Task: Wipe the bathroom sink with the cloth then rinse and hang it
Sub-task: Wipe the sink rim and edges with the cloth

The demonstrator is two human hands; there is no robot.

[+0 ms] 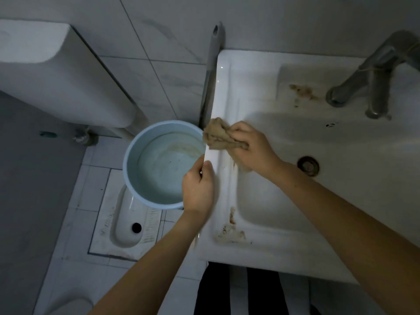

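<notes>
Both bare forearms enter from six o'clock, nearest the camera, and reach up toward the white ceramic sink [261, 92], which fills the frame from one to five o'clock. Brown stains mark its rim at the near left corner and beside the tap base. At ten o'clock a white toilet cistern [56, 71] is fixed to the tiled wall. Below it, at seven o'clock, a squat toilet pan [129, 226] is set in the floor. A pale blue bucket [145, 142] stands over the pan's far end, just beside the sink's left edge. The metal faucet [375, 80] rises at two o'clock, with the drain [308, 165] near the bowl's middle. The left hand [197, 189] is closed around the sink's left edge, thumb on top. The right hand [252, 146] clutches a bunched tan cloth [219, 135], pressing it on the sink's left rim, near the frame's centre.
</notes>
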